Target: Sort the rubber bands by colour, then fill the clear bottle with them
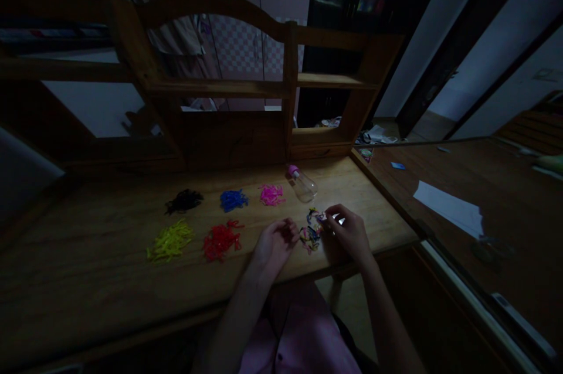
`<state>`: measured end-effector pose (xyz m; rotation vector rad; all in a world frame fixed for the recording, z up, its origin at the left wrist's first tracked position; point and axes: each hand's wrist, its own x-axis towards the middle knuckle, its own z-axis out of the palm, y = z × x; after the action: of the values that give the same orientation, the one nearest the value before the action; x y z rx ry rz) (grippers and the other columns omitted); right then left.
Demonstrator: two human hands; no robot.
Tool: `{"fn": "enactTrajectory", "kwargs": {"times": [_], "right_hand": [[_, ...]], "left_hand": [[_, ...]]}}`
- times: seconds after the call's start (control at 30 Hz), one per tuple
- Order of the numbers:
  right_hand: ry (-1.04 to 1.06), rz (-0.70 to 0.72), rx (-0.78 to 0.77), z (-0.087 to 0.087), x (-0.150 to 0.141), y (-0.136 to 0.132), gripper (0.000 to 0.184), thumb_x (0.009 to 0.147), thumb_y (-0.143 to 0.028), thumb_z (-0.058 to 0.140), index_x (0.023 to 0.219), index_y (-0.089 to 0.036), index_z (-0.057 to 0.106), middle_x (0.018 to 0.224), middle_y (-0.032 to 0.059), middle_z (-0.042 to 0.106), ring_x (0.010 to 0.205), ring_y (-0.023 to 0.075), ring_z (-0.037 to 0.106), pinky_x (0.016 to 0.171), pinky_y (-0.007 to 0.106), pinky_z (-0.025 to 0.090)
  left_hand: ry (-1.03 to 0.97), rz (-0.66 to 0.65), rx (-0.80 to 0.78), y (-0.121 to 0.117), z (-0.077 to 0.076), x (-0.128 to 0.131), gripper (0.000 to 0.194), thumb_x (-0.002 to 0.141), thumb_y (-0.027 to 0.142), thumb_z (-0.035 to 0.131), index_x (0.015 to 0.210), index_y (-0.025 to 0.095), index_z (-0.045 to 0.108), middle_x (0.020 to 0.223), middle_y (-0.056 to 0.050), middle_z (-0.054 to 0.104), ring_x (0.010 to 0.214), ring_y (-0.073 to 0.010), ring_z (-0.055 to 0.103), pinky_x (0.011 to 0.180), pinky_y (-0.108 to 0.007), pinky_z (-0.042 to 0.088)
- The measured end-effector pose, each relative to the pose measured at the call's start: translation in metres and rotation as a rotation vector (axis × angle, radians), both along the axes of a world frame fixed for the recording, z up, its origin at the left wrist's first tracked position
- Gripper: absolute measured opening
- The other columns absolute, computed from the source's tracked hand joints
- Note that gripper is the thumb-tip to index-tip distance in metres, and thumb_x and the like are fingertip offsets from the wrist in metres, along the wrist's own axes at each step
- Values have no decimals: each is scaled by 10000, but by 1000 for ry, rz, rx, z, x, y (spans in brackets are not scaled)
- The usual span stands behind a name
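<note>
Narrow pinch, contents unclear: our right hand (350,231) at the mixed strips (310,238).
Our left hand (277,239), loosely cupped, rests beside them, red strips (221,240) farther left.

I had a wooden desk (101,257) on my feed. Five single-colour piles of thin strips lay on it, well apart: black pile (183,201), blue pile (233,200) and pink pile (271,194) in a row toward the far edge, yellow pile (170,241) and red pile (221,241) closer to the near edge. Clear bottle (305,187) lay on its side right of pink, cap toward the far edge. Mixed-colour heap (310,238) sat by the near edge, right half.
</note>
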<state>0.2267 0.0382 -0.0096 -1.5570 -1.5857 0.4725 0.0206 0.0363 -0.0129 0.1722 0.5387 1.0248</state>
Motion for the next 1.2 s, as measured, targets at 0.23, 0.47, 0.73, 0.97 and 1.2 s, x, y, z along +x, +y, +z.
{"fn": "enactTrajectory", "kwargs": {"times": [0.23,0.47,0.73,0.97,1.2], "right_hand": [[49,6,-14,1,0,3,172,808,-356,614,870,-224,704,834,31,717,663,174,623,645,294,477],[392,240,-81,28,-23,-19,246,797,-418,669,894,-202,734,909,72,715,836,215,650,702,305,516],[131,301,100,45,-54,-56,236,862,-271,616,1072,-302,717,1025,61,615,931,200,589,776,320,502],[146,14,145,47,-38,-59,207,912,-325,548,1036,-275,706,1026,70,599,871,191,586,634,277,474],[235,-137,143,8,-17,-42,231,918,-352,528,937,-204,704,953,63,618,810,174,579,643,262,459]], "left_hand": [[-82,127,-100,-13,2,1,223,870,90,448,908,66,667,905,-122,687,740,-115,665,604,-181,542],[-199,70,47,-25,10,13,388,934,201,354,1183,72,622,1342,-157,557,1295,-212,477,1035,-328,466],[-182,26,148,-32,30,16,428,959,243,294,1220,154,621,1414,-71,501,1342,-189,414,1051,-312,444],[-268,85,73,-38,32,5,432,962,240,305,1258,89,581,1402,-116,506,1337,-208,419,1098,-356,405],[-204,211,-77,-47,20,-31,507,866,6,284,1284,94,557,1329,-128,575,1286,-213,484,1056,-364,456]]}}
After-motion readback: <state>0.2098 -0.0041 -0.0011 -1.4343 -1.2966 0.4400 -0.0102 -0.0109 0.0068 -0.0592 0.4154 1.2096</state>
